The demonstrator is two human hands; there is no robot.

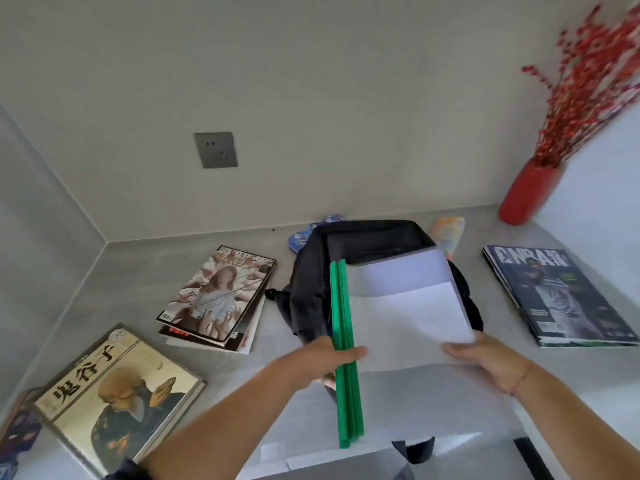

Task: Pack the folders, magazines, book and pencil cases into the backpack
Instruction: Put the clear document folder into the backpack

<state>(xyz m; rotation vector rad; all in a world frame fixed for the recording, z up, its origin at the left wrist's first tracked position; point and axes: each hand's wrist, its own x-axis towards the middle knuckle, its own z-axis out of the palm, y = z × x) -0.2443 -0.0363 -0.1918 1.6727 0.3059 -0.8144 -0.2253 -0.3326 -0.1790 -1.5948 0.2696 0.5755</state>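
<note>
A dark backpack (311,299) lies open in the middle of the grey desk (242,372). I hold clear folders (401,306) with green spine bars over its mouth, their far ends pointing into the opening. My left hand (329,358) grips the green spines; my right hand (485,362) holds the near right edge. A stack of magazines (218,299) lies left of the backpack and another stack (557,292) on the right. A book (117,393) with a yellow cover lies at the near left. Behind the backpack show a blue pencil case (303,237) and a pastel one (448,233).
A red vase (526,192) with red branches stands at the back right corner. A wall socket (215,149) is on the back wall. A side wall closes the desk on the left. A dark patterned object (17,431) lies at the far left edge.
</note>
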